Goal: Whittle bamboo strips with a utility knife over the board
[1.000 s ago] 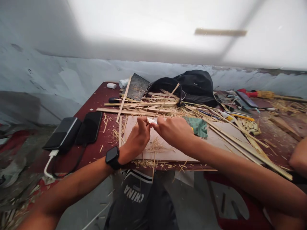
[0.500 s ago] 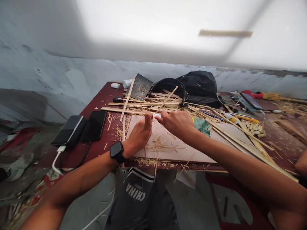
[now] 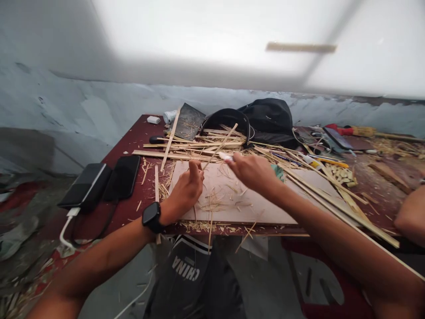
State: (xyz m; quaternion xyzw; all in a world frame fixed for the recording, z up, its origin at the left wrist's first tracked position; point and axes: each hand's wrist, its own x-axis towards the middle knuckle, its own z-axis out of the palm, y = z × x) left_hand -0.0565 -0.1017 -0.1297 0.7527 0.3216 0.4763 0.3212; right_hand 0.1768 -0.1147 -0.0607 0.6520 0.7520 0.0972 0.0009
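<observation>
My left hand (image 3: 189, 186), with a black watch (image 3: 152, 217) on its wrist, is closed on the near end of a thin bamboo strip (image 3: 215, 149), which slants up and away to the right. My right hand (image 3: 254, 170) is closed round a small white object (image 3: 226, 156) whose kind I cannot make out; it points left, close by the strip. Both hands are above a pale board (image 3: 265, 212) strewn with fine shavings (image 3: 215, 203). Behind them lies a heap of bamboo strips (image 3: 192, 146).
A power bank (image 3: 84, 186) with a white cable and a black phone (image 3: 122, 177) lie at left. A black bag (image 3: 268, 119) and a dark headband (image 3: 227, 113) are behind. Cut bamboo pieces (image 3: 340, 173) are piled at right. Another person's arm (image 3: 411, 215) shows at the right edge.
My hands have moved apart, leaving a gap where they almost met. The white object now shows more beyond my right fingers. The whole view has shifted slightly.
</observation>
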